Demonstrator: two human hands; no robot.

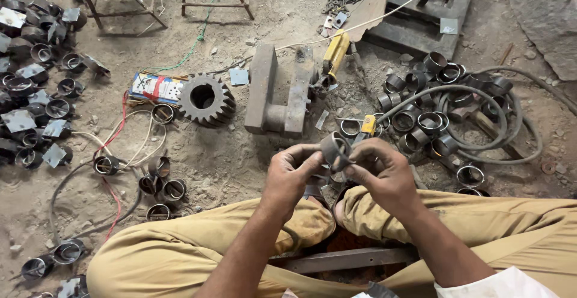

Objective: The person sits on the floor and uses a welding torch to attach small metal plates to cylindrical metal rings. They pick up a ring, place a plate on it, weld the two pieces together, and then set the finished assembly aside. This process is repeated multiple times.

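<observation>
Both hands hold one short grey metal pipe ring (334, 149) above my crossed legs in tan trousers. My left hand (290, 175) pinches its left side with thumb and fingers. My right hand (381, 172) grips its right side from below. The ring's open end tilts toward the camera. More small metal pieces lie on the ground just under my hands, partly hidden by them.
A heap of similar rings (430, 103) tangled with a grey hose (481, 118) lies right. A steel gear (206, 99), a heavy U-shaped block (277, 94) and a yellow-handled tool (335, 51) lie ahead. Rings with square plates (36, 82) pile left; loose rings (161, 184) and wires are near my left knee.
</observation>
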